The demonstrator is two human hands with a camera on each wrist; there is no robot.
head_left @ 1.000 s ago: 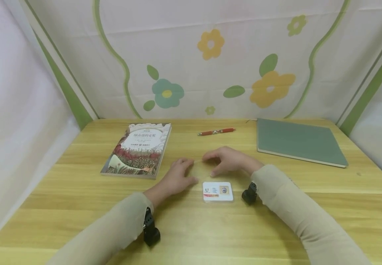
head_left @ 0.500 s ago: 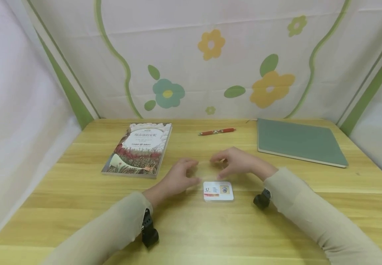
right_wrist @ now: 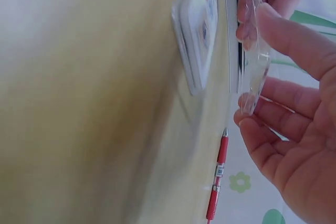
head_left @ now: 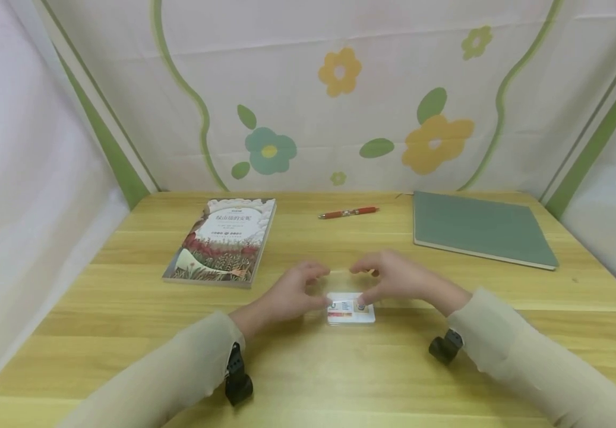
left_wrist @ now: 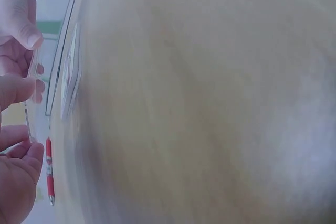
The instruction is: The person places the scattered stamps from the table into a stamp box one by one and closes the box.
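Observation:
A thin, clear plastic lid or case half (right_wrist: pixel 257 72) is held between both hands, hard to make out from the head. My left hand (head_left: pixel 296 290) pinches its left side, thumb on the near side. The right hand (head_left: pixel 401 278) grips the opposite side with thumb and fingertips. Beneath and slightly nearer than the plastic, a small stack of white printed cards (head_left: pixel 342 319) lies on the table; the thumbs partly cover its far edge in the head view. The right wrist view shows the stack (right_wrist: pixel 197 30) apart from the plastic.
A paperback book (head_left: pixel 222 244) lies at the left on the wooden table (head_left: pixel 308 380). Behind the hands is a red pen (head_left: pixel 348 213). To the right lies a green hardcover notebook (head_left: pixel 484 229). A flowered cloth (head_left: pixel 297 71) hangs along the table's back.
Both hands have shifted right and nearer with the clear plastic between them, and are now over the card stack's far edge. The cards, book, pen and notebook have stayed put.

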